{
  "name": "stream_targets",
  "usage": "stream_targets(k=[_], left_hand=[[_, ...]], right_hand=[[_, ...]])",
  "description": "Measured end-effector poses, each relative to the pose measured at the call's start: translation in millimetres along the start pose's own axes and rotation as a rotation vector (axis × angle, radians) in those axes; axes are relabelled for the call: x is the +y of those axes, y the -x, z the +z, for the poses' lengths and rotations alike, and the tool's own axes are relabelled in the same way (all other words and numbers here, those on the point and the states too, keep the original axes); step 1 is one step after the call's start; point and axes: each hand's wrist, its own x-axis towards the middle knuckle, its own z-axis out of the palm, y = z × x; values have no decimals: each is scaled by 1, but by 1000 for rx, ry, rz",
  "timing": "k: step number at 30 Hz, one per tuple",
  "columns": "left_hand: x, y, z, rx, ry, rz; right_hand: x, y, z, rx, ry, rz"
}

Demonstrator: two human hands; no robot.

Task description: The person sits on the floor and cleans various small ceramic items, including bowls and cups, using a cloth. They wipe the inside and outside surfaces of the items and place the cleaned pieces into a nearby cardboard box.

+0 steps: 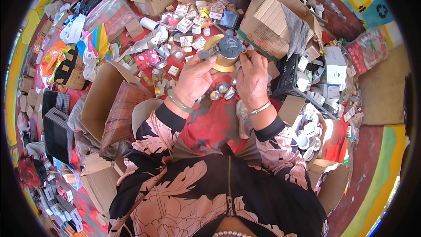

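Observation:
A round, gold-coloured dish-like thing (pixel 224 67) with a dark grey, disc-shaped body (pixel 230 47) on top is held up in front of me. My left hand (pixel 193 80) pinches it at its left side, by a grey arm that sticks out from the body. At its right edge, the fingers of my right hand (pixel 253 78) are closed on it, and part of their grip is hidden. Just below it, several small round metal-rimmed pieces (pixel 222 88) lie on the red ground.
Small printed boxes (pixel 185 25) are heaped beyond my hands. A black plastic crate (pixel 287 81) full of white boxes stands to the right, below a large cardboard box (pixel 265 26). Another open carton (pixel 97 101) stands at left. White round pieces (pixel 308 134) fill a box at lower right.

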Motion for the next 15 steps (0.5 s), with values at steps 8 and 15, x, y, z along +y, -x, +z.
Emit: stream_targets(k=[8,15], left_hand=[[-11,-7,-15,151,-40,77],[-4,-7,-17,159,8,24]], right_hand=[[-34,14,8,-155,-434,-48],[22,0,-21,43,-825,346]])
